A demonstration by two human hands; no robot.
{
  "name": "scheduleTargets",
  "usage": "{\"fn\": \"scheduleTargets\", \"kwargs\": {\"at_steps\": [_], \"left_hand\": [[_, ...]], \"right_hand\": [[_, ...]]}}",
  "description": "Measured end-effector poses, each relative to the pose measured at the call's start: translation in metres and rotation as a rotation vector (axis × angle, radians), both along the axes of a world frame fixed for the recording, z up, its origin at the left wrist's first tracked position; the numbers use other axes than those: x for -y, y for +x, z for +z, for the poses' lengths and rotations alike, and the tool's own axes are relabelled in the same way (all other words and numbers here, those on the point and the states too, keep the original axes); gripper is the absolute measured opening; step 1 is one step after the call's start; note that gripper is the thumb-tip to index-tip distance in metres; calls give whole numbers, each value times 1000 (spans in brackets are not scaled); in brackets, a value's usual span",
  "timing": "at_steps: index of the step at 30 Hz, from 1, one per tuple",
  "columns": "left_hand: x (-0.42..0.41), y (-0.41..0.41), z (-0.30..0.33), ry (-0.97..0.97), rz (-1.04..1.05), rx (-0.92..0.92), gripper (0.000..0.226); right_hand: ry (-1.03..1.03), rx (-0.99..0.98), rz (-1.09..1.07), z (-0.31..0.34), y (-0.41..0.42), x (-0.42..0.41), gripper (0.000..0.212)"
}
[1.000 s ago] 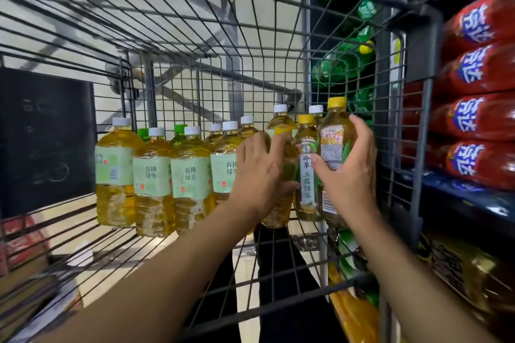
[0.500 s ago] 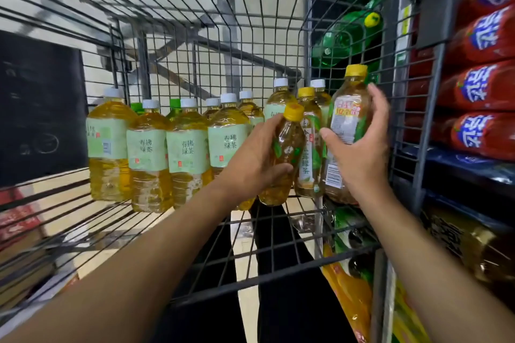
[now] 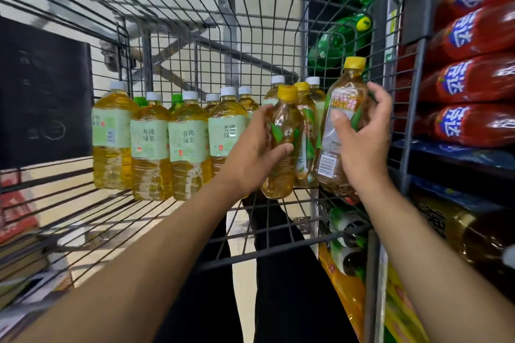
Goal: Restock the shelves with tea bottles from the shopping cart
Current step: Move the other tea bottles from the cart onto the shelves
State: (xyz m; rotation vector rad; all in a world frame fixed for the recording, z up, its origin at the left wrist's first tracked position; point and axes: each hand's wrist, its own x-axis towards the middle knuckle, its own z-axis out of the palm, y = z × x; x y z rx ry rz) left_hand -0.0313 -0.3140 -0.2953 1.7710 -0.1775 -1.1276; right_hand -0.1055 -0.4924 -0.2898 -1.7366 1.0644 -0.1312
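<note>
cart [image 3: 312, 250] wire basket, tea bottles [image 3: 189, 145] standing inside | shelves [image 3: 451, 153] at right | left hand [image 3: 250, 159] grips small bottle [image 3: 282, 145] | right hand [image 3: 365, 145] grips yellow-cap bottle [image 3: 341, 120], fingers loose | risk: slips, snags wire

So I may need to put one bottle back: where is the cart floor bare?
Bare wire floor lies in front of the white-capped bottles, toward the near edge. It is crowded around the yellow-capped bottles by the right wall.

Grey metal wire cart [image 3: 312, 239], glossy clear plastic bottles [image 3: 152, 147]
</note>
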Motion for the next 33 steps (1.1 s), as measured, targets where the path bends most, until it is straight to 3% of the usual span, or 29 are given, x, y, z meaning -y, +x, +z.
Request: {"fn": "scheduleTargets", "kwargs": {"at_steps": [7,12,15,18,20,25,27,29,31,33], "left_hand": [[-28,19,81,-34,246,47,56],[-71,20,158,48,436,131,57],[-104,17,208,7,533,87,58],[-131,12,252,-62,590,85,43],[-149,9,273,-99,599,105,46],[-194,7,299,-170,507,137,55],[-209,4,305,-205,498,142,34],[-225,1,307,-246,494,118,19],[-241,-6,307,-288,494,44,21],[-255,-12,305,-322,480,-33,27]], "right_hand": [[312,129,-190,67,12,-36,46],[474,117,-180,132,24,-71,29],[688,110,-161,177,29,-87,22],[894,9,-113,218,32,-106,34],[1007,11,-14,241,31,-122,49],[948,90,118,274,18,-167,105],[897,140,100,278,7,-190,106],[881,229,36,279,-8,-214,85],[896,326,-30,281,-27,-238,73],[906,387,-106,286,-47,-261,86]]}}
